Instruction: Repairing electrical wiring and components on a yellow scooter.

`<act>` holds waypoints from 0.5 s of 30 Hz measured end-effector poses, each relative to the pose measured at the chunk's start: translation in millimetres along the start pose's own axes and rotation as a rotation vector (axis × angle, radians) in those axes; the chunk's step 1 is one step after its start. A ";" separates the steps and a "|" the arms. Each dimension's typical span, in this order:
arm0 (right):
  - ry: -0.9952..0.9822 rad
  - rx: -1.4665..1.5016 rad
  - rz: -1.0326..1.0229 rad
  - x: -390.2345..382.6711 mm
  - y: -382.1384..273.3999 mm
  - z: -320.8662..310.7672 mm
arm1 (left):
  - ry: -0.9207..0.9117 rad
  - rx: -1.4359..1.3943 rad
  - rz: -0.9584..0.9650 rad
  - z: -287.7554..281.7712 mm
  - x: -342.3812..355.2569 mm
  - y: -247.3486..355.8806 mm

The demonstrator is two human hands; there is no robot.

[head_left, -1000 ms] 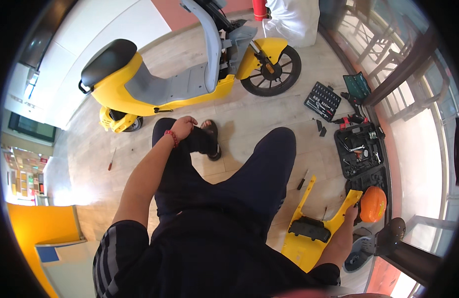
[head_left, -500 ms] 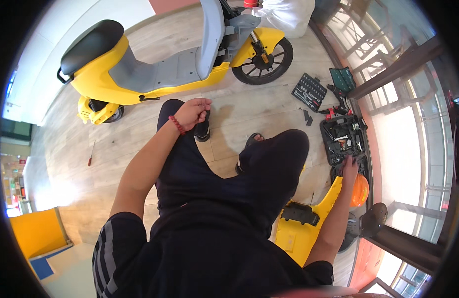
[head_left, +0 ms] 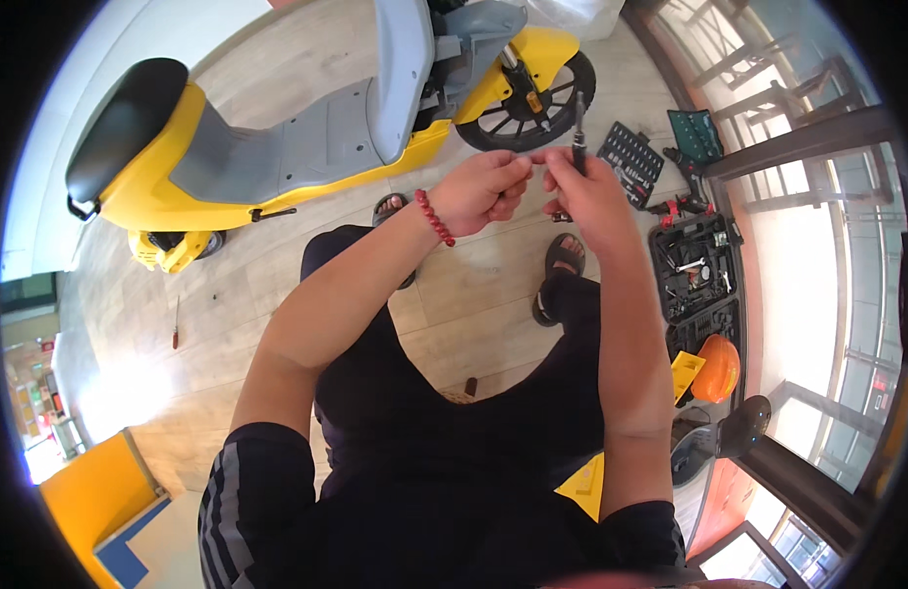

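Now right hand [head_left: 593, 196] away from toolbox [head_left: 699, 339], pinching slim dark tool [head_left: 579, 135], left hand [head_left: 483, 191] beside it, fingertips together

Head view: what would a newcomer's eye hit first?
The big yellow-and-grey scooter, spanning the upper left to upper centre. Then, just below its front wheel, the right hand with a slim dark tool upright in its grip, close to the left hand. At lower right, the orange helmet stands out beside the open black tool case.
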State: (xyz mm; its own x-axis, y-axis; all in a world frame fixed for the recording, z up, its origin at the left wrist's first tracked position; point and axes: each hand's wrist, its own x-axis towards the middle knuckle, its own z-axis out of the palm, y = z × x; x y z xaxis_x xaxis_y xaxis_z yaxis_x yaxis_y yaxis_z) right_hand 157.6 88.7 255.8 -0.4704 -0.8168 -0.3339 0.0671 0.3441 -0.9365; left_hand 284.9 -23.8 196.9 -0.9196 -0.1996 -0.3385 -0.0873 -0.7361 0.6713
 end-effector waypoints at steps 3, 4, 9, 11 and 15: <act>0.047 0.015 0.032 13.9 8.4 10.5 | 0.001 -0.067 0.025 -13.6 21.5 0.1; 0.045 0.020 0.048 16.8 13.8 10.7 | -0.022 -0.083 0.029 -20.8 26.8 -3.6; 0.050 -0.058 0.061 32.7 19.9 8.6 | 0.017 -0.220 0.054 -23.2 41.2 -8.4; 0.032 0.015 -0.001 43.5 27.5 0.1 | 0.047 -0.233 0.036 -13.0 45.8 -1.2; 0.014 0.063 -0.044 55.6 28.9 -7.0 | 0.095 -0.249 0.029 -11.2 52.2 3.2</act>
State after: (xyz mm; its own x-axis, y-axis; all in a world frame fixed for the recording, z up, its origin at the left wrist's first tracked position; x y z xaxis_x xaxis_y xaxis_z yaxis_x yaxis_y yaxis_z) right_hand 127.2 56.4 210.9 -0.4867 -0.8236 -0.2913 0.1011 0.2781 -0.9552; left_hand 240.8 -43.8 174.0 -0.8790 -0.2743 -0.3901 0.0464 -0.8633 0.5025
